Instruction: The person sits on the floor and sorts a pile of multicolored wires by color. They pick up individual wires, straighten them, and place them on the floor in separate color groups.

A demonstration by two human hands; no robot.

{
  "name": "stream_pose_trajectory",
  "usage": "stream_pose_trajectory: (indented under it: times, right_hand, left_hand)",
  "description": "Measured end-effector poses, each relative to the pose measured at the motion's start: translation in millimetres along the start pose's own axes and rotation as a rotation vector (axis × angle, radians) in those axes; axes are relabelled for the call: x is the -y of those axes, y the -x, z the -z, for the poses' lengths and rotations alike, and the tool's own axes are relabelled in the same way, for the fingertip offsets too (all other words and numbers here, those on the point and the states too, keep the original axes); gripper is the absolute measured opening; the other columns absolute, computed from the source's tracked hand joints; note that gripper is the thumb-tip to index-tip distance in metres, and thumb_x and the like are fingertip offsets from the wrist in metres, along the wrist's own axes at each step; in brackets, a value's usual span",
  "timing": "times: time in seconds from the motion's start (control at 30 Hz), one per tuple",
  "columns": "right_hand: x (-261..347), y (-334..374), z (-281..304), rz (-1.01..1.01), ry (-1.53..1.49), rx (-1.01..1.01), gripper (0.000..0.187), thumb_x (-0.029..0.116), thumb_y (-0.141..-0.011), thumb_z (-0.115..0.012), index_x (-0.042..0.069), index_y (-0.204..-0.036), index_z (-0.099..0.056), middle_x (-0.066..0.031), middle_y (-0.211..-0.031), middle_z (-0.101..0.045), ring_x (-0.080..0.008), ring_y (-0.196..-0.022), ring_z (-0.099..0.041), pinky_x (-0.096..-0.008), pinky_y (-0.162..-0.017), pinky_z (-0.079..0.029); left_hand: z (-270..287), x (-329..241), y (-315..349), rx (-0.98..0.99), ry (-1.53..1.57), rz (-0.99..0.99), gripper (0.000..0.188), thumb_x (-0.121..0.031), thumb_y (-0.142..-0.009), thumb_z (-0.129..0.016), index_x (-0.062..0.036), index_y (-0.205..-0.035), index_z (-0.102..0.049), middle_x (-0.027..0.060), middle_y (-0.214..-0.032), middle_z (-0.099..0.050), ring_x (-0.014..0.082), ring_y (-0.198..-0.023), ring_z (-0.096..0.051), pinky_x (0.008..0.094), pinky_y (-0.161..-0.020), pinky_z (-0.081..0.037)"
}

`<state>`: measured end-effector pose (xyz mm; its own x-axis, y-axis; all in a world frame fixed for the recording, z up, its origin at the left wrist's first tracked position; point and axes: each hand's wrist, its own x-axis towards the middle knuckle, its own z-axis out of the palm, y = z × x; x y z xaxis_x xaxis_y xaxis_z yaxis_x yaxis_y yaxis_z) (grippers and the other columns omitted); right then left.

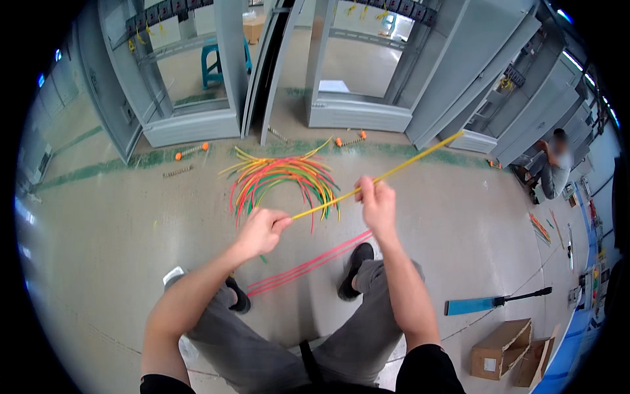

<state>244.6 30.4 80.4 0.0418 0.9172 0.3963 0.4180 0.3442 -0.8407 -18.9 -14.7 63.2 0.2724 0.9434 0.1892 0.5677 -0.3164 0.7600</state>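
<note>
A long yellow strip (328,204), thin like tubing or wire, is stretched between my two hands, slanting up to the right. My left hand (261,231) pinches its lower left end. Farther along, my right hand (376,202) is closed around it, and the free end sticks out past that hand to the upper right. Beyond my hands, a curved bundle of red, yellow and green strips (279,172) lies on the floor. Several straight pink-red strips (308,266) lie side by side between my black shoes (356,270).
Grey metal cabinet frames (359,117) stand ahead. Springs with orange ends (191,151) lie before them. At right are a blue flat-headed tool with a black handle (472,306), an open cardboard box (493,348) and more strips (539,228). Another person (550,167) crouches at far right.
</note>
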Motion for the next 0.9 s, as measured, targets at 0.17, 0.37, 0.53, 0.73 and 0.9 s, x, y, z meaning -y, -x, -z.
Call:
stream_pose_trajectory:
  times: [0.17,0.37,0.53,0.73,0.9]
  right_hand:
    - [10,-8,6,-0.423,-0.696,0.081,0.031,0.032,-0.097,-0.049,0.005,-0.084,-0.055,0.0006,-0.066,-0.049,-0.0090,-0.056,-0.042,-0.0241,-0.050,-0.036]
    - [13,5,-27,-0.547,-0.695,0.340,0.032,0.035,-0.097,-0.049,0.005,-0.087,-0.057,0.0011,-0.066,-0.049,-0.0086,-0.057,-0.042,-0.0249,-0.053,-0.038]
    - [10,-15,5,-0.475,-0.830,0.195,0.034,0.033,-0.097,-0.047,0.003,-0.084,-0.056,-0.0011,-0.064,-0.049,-0.0106,-0.057,-0.042,-0.0253,-0.053,-0.035]
    - [9,-11,5,-0.260,-0.552,0.174,0.035,0.030,-0.098,-0.047,0.000,-0.081,-0.058,-0.0031,-0.065,-0.050,-0.0104,-0.057,-0.043,-0.0249,-0.053,-0.037]
    - [6,-3,-5,-0.123,-0.198,0.196,0.036,0.029,-0.098,-0.047,0.000,-0.081,-0.059,-0.0030,-0.066,-0.052,-0.0099,-0.058,-0.045,-0.0237,-0.053,-0.038]
  left_hand:
    - [7,-12,1,0.005,0.232,0.031,0.019,-0.015,-0.089,-0.061,0.0027,-0.093,-0.067,0.0005,-0.060,-0.055,0.0063,-0.053,-0.047,0.0254,-0.049,-0.039]
    - [0,-6,-1,0.022,0.247,0.033,0.020,-0.015,-0.090,-0.060,0.0027,-0.095,-0.067,-0.0023,-0.061,-0.053,0.0046,-0.056,-0.047,0.0230,-0.050,-0.039]
    - [24,-15,3,0.142,0.486,0.122,0.023,-0.019,-0.091,-0.061,0.0019,-0.095,-0.068,-0.0021,-0.066,-0.056,0.0062,-0.056,-0.047,0.0238,-0.050,-0.038]
    - [27,-15,10,0.098,0.195,0.140,0.020,-0.017,-0.088,-0.059,0.0024,-0.089,-0.067,0.0071,-0.059,-0.054,0.0107,-0.053,-0.047,0.0283,-0.050,-0.039]
    - [12,4,-1,0.144,-0.072,0.124,0.018,-0.014,-0.087,-0.060,0.0033,-0.090,-0.065,0.0081,-0.060,-0.054,0.0105,-0.054,-0.046,0.0299,-0.051,-0.038]
